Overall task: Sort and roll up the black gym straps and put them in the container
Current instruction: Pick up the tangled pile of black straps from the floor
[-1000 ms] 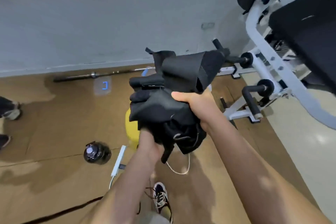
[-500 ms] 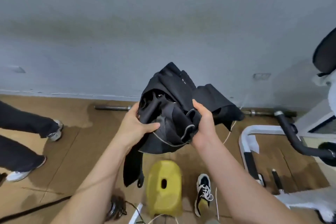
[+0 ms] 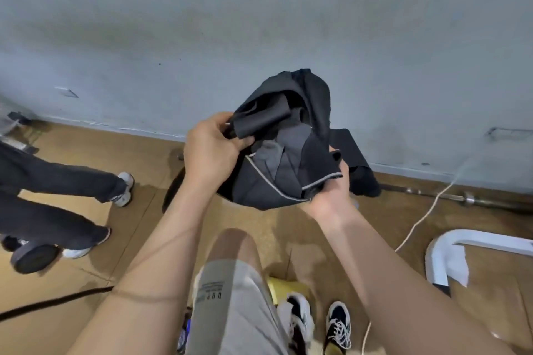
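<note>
we stand on a brown floor with darker patches. we face a pale grey-blue wall whose base meets the floor just beyond our hands. along that wall on the right lies a steel barbell, and a white cord crosses it and runs down toward our feet. a white tubular frame curves on the floor at the right edge. to the left, another person's legs in dark trousers and pale sneakers stand near a round dark weight. a black cable trails over the floor below them. under us we see our grey shorts, 2 black-and-white shoes and part of a yellow stool, mostly hidden by our leg. our forearms cover much of the floor beneath the bundle.

the black gym straps are up in the air in front of the wall, between both hands. they form 1 crumpled bundle of black and dark grey layers, with a thin pale edging along the lower folds and a wide end drooping behind the right side. our left hand pinches a folded flap at the upper left. our right hand, palm up, cups the lower right with fingers curled over the edge.
</note>
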### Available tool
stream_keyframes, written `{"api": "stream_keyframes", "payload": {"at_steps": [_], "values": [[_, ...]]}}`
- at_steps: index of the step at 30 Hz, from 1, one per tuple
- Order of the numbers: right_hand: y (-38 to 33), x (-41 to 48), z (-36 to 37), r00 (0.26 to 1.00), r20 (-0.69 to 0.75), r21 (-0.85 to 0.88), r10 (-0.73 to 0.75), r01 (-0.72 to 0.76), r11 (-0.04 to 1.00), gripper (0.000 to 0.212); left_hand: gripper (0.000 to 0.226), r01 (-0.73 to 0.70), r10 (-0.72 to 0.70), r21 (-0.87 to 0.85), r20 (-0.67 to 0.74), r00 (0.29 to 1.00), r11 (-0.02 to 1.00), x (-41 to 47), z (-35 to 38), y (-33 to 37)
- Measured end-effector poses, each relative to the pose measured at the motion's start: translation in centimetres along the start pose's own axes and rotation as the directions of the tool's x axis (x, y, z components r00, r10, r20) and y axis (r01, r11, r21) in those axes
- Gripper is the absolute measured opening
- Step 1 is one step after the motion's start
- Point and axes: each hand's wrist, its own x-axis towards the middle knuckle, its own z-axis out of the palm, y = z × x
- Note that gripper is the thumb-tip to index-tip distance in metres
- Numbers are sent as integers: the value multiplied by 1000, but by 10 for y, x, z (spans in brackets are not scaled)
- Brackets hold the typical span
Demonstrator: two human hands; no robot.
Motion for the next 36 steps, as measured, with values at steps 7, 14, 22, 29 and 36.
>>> {"api": "stream_keyframes", "payload": {"at_steps": [7,14,22,29,36], "values": [[-14,54,11,999,32,-73,15,-13,997,35,29,115,-113,-29,49,992,993,51,17,-21],[7,131,25,992,-114,-308,54,-87,947,32,33,260,-201,-225,252,946,939,113,16,-97],[79,270,64,897,-394,-626,-198,-104,773,30,51,552,-453,-428,318,833,716,215,12,-261],[120,357,69,871,-387,-784,-303,-138,605,39,43,748,-669,-430,351,655,506,260,35,-327],[109,416,34,864,-333,-937,-377,-259,235,40,42,790,-721,-143,338,605,596,288,83,-354]]}}
